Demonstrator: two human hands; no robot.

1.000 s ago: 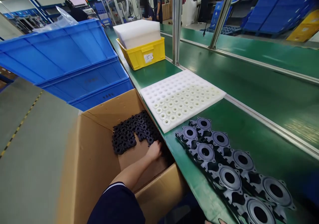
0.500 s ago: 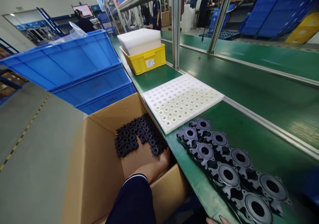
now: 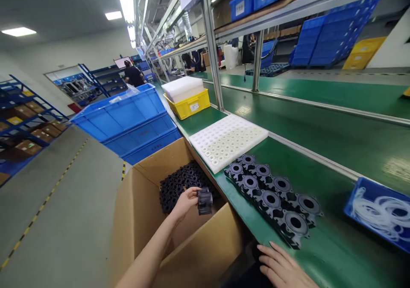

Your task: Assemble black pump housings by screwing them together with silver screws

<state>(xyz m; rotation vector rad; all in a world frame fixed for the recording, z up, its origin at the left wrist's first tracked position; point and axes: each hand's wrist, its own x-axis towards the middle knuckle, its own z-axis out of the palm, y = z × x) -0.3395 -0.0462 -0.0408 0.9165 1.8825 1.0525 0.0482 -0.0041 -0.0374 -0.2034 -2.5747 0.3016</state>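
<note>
Stretching away from the camera, a long green table runs beneath metal posts and an overhead shelf, its right long edge marked by a metal rail. Outside the left long edge stands a stack of blue crates, and closer to the camera, directly beside that edge, an open-topped cardboard box holds a bed of black parts. Toward the table's far end, a yellow bin bears a white foam block. Nearer, a white foam tray spans from the left edge almost to the rail. Two rows of dark, round-holed housings line up along the left edge, between the foam tray and the person's right hand. Beside the rail, a blue tray carries white coils. At the left edge, the person's right hand lies palm down, fingers extended and slightly parted, with nothing visible in its grasp. Above the box, the left hand pinches a dark part between thumb and fingers, clear of the table. Smallest of all, pale rings sit in the foam tray's nearer rows.
</note>
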